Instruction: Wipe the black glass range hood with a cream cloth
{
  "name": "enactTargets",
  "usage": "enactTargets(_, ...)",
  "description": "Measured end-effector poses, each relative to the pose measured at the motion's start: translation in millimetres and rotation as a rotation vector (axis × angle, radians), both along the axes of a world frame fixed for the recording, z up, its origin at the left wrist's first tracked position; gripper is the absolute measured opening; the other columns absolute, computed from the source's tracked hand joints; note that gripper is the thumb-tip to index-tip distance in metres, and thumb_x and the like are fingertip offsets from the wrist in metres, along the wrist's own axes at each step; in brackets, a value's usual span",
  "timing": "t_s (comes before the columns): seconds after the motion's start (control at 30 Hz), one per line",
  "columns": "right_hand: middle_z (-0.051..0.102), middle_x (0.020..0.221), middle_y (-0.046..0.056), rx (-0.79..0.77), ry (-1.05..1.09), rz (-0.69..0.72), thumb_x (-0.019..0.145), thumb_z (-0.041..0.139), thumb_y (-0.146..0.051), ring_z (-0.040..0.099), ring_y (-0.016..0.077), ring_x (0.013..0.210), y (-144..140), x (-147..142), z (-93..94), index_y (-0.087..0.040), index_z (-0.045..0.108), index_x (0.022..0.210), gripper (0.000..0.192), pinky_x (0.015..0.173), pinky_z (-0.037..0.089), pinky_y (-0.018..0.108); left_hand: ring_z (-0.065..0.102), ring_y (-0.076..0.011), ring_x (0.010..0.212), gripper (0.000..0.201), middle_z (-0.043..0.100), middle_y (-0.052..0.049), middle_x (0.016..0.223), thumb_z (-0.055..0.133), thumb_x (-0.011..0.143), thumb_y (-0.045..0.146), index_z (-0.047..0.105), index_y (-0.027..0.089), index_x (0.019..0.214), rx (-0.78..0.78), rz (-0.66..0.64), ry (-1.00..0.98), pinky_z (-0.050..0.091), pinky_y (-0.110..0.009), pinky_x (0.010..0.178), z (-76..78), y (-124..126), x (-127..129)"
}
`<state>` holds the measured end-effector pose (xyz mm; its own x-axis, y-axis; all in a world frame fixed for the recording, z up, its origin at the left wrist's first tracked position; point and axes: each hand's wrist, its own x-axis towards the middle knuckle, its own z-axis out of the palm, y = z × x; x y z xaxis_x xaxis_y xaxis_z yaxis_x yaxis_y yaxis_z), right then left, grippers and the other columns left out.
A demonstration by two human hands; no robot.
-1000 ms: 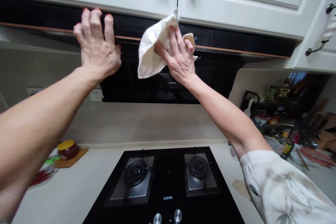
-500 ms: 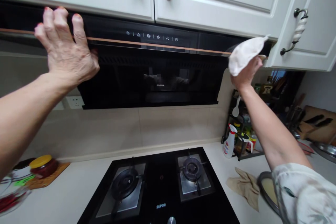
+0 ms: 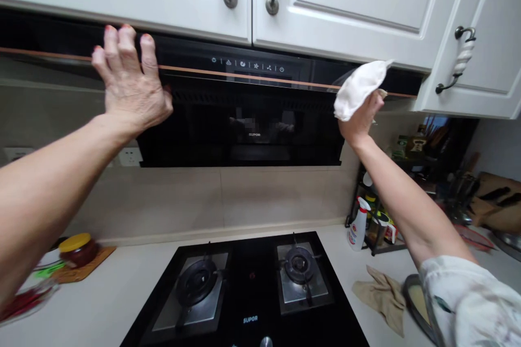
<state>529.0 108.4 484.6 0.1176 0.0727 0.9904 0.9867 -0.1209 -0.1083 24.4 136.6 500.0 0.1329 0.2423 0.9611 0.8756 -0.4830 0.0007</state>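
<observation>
My left hand (image 3: 132, 84) rests with fingers spread on the black front panel of the range hood (image 3: 305, 71), left of its row of touch icons. In my right hand (image 3: 360, 122) is a white cloth (image 3: 360, 89), pressed against the right part of that panel, over its copper-coloured strip. The fingers of this hand are partly hidden behind the cloth. Below the strip, the hood's dark glossy lower plate (image 3: 254, 149) slopes down above a black two-burner gas hob (image 3: 252, 293).
White cabinets (image 3: 354, 0) with handles hang directly above the hood. On the right of the counter are a spray bottle (image 3: 359, 225), a condiment rack (image 3: 391, 246), a beige cloth (image 3: 382, 295) and a dark-rimmed round pan or lid (image 3: 417, 303). A yellow-lidded jar (image 3: 77, 252) stands at left.
My left hand has shifted right along the hood panel, fingers still spread. The right hand has slid the white cloth left along the panel. The view has also shifted a little.
</observation>
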Motion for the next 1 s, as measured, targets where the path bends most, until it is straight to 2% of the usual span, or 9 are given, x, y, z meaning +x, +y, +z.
enactTargets(0.07,0.042,0.172,0.031,-0.026,-0.027,-0.053,0.110,0.048,-0.016,0.034,0.0370,0.168,7,-44,3.1,-0.004,0.052,0.165,0.056,0.131,0.036,0.062,-0.009,-0.0394,0.172,0.110,-0.002,-0.013,0.189,0.067,0.083,0.024,0.014,0.004,0.177,-0.007,0.027,0.010,-0.007,-0.072,0.138,0.9,-1,0)
enactTargets(0.2,0.043,0.175,0.022,-0.043,-0.190,0.032,0.112,0.032,-0.018,0.028,0.0344,0.172,12,-126,6.1,-0.014,0.060,0.159,0.054,0.131,0.038,0.064,-0.012,-0.0357,0.173,0.112,-0.004,-0.015,0.188,0.069,0.082,0.011,0.011,0.005,0.178,-0.041,0.047,0.049,-0.008,-0.070,0.138,4.0,3,-7)
enactTargets(0.3,0.049,0.170,0.021,-0.052,-0.294,0.128,0.110,0.036,-0.020,0.031,0.0369,0.170,15,-179,7.4,-0.016,0.068,0.147,0.049,0.128,0.039,0.070,-0.010,-0.0384,0.173,0.110,-0.006,-0.018,0.187,0.069,0.082,0.007,0.013,0.005,0.176,-0.056,0.049,0.110,-0.003,-0.073,0.138,0.4,3,-20)
enactTargets(0.37,0.051,0.169,0.020,-0.062,-0.344,0.198,0.108,0.041,-0.022,0.033,0.0381,0.169,16,-211,8.8,-0.018,0.069,0.145,0.047,0.127,0.040,0.072,-0.007,-0.0410,0.173,0.106,-0.005,-0.019,0.187,0.070,0.085,0.009,0.015,0.006,0.176,-0.046,0.066,0.087,0.002,-0.075,0.138,-10.9,0,-29)
enactTargets(0.47,0.049,0.170,0.021,-0.089,-0.410,0.276,0.109,0.041,-0.027,0.034,0.0383,0.169,18,-258,12.2,-0.019,0.067,0.148,0.047,0.127,0.039,0.072,0.003,-0.0430,0.172,0.095,0.007,-0.020,0.186,0.069,0.090,0.016,0.026,0.009,0.175,-0.032,0.117,-0.022,0.013,-0.074,0.138,-44.1,-9,-43)
enactTargets(0.6,0.050,0.169,0.023,-0.131,-0.511,0.391,0.111,0.038,-0.032,0.034,0.0376,0.169,23,-318,18.9,-0.019,0.060,0.156,0.052,0.129,0.036,0.072,0.028,-0.0448,0.164,0.073,0.028,-0.022,0.178,0.064,0.092,0.018,0.048,0.014,0.164,-0.083,0.147,-0.064,0.037,-0.070,0.131,-108.9,-22,-62)
enactTargets(0.77,0.049,0.169,0.024,-0.142,-0.581,0.571,0.110,0.033,-0.027,0.034,0.0372,0.169,41,-398,26.5,-0.018,0.057,0.159,0.056,0.129,0.034,0.074,0.045,-0.0435,0.149,0.052,0.044,-0.023,0.164,0.061,0.097,0.020,0.061,0.016,0.148,-0.282,0.048,0.024,0.052,-0.070,0.116,-187.1,-46,-82)
enactTargets(0.87,0.047,0.171,0.024,-0.149,-0.607,0.646,0.108,0.035,-0.025,0.032,0.0374,0.169,52,-444,29.8,-0.017,0.055,0.162,0.058,0.130,0.032,0.075,0.050,-0.0410,0.144,0.045,0.049,-0.022,0.158,0.058,0.099,0.019,0.065,0.015,0.143,-0.370,-0.061,0.067,0.054,-0.068,0.116,-220.0,-67,-90)
enactTargets(1.0,0.043,0.173,0.025,-0.147,-0.644,0.689,0.106,0.038,-0.023,0.029,0.0372,0.170,64,-498,35.0,-0.016,0.052,0.166,0.062,0.132,0.029,0.075,0.058,-0.0359,0.137,0.038,0.055,-0.020,0.150,0.057,0.101,0.018,0.069,0.016,0.137,-0.456,-0.177,0.048,0.054,-0.063,0.119,-253.4,-91,-101)
